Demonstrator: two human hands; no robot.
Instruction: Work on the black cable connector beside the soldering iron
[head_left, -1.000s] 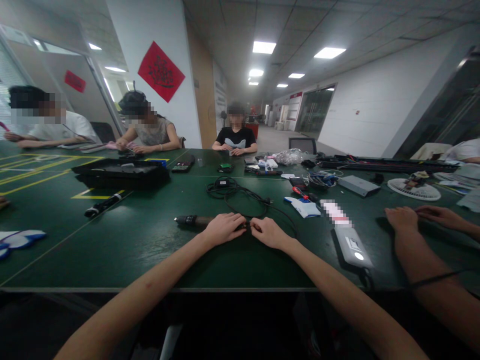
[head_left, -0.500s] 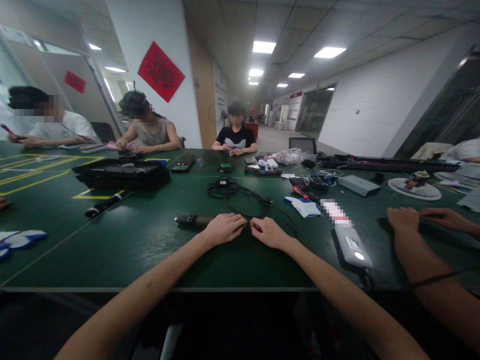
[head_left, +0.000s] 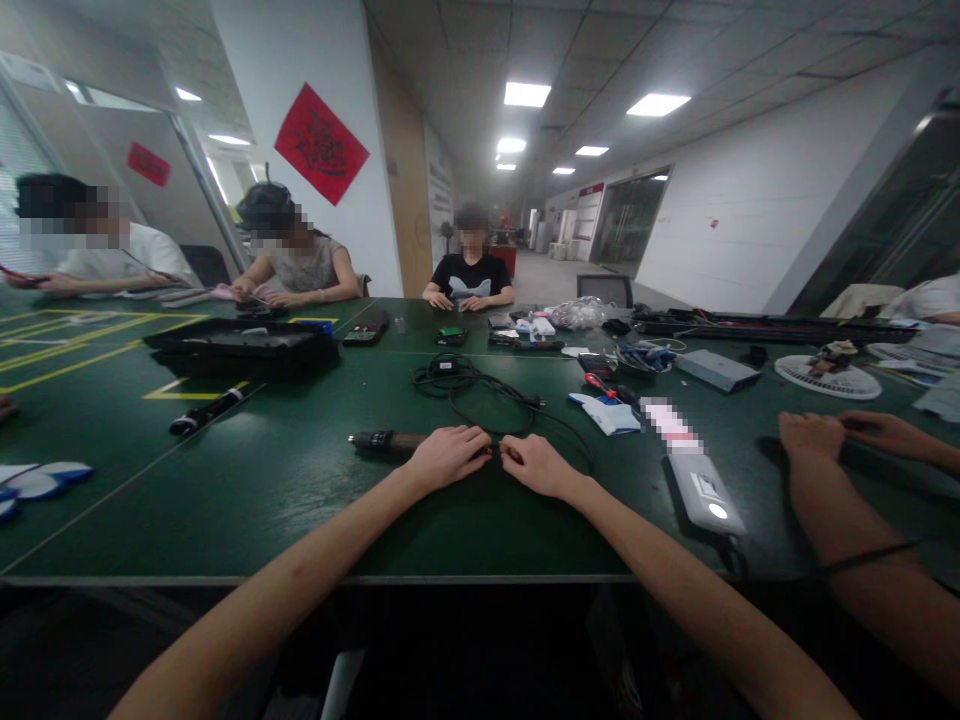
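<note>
A brown electric screwdriver with a dark metal nose (head_left: 382, 440) lies lengthwise just above the table, its nose pointing left. My left hand (head_left: 452, 455) is closed over the back part of its body. Facing it, my right hand (head_left: 536, 463) is closed, thumb and fingers pinched at the tail end of the tool. A black power cable (head_left: 487, 385) lies in loops beyond my hands and curves round to the right hand. The cable end between the fingertips is mostly hidden, so I cannot tell whether it sits in the tool.
On the green table (head_left: 247, 520), a black tray (head_left: 247, 350) and a black tube (head_left: 208, 410) lie left. A grey device (head_left: 705, 490), a white-blue packet (head_left: 611, 413) and a red-handled tool (head_left: 600, 385) lie right. A co-worker's arms (head_left: 832, 480) rest at far right; several people sit around.
My hands and the screwdriver keep almost the same place. Across the table, a person's hands have shifted slightly, and the co-worker's hand at right has moved a little.
</note>
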